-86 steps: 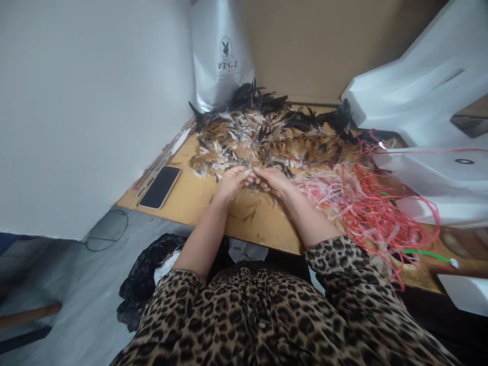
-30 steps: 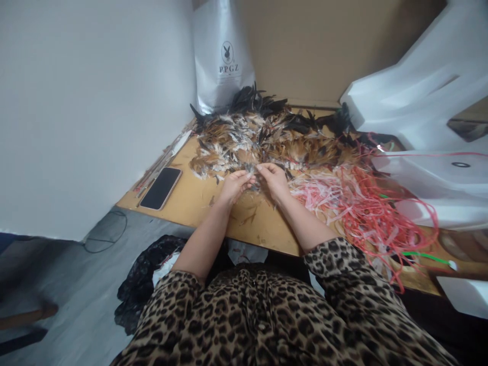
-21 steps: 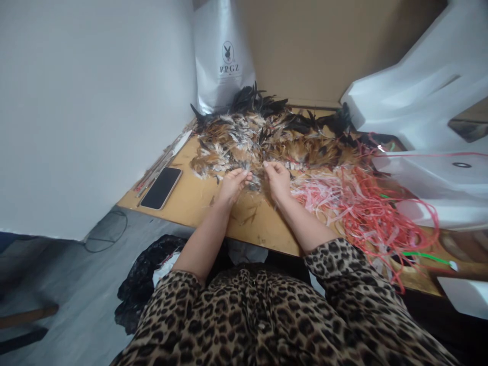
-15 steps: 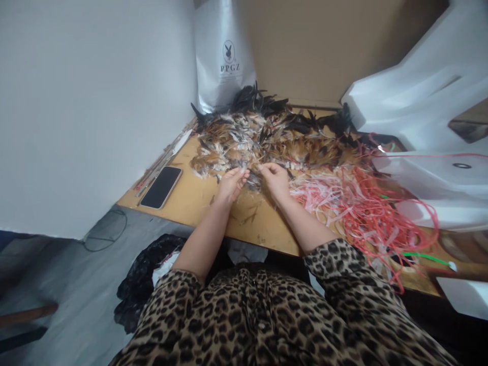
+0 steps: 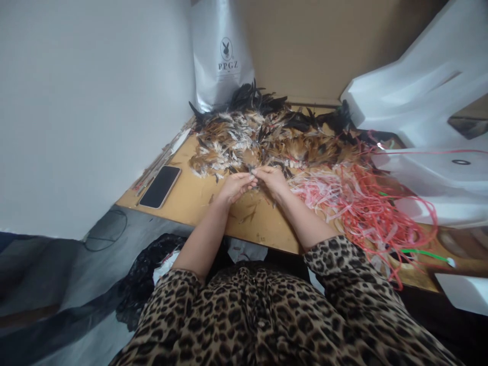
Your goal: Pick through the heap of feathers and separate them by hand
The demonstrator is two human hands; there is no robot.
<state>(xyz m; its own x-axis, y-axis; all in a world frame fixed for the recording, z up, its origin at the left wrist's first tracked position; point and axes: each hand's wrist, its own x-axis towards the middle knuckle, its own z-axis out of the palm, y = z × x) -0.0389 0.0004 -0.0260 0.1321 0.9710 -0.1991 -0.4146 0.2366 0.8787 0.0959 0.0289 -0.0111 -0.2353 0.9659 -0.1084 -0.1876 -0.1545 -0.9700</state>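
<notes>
Brown feathers point(image 5: 244, 147) btwn both hands point(image 5: 253, 182)

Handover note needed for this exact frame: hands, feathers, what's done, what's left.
Left hand: fingertips pinched on a small bunch of feathers at the near edge of the feather pile.
Right hand: fingertips meet the left at that same bunch.
Table: pile across the back, pink and red strips to the right, phone at the left edge, white bag behind.
Done: no finished bundles can be made out.
Left: most of the pile lies loose.
</notes>
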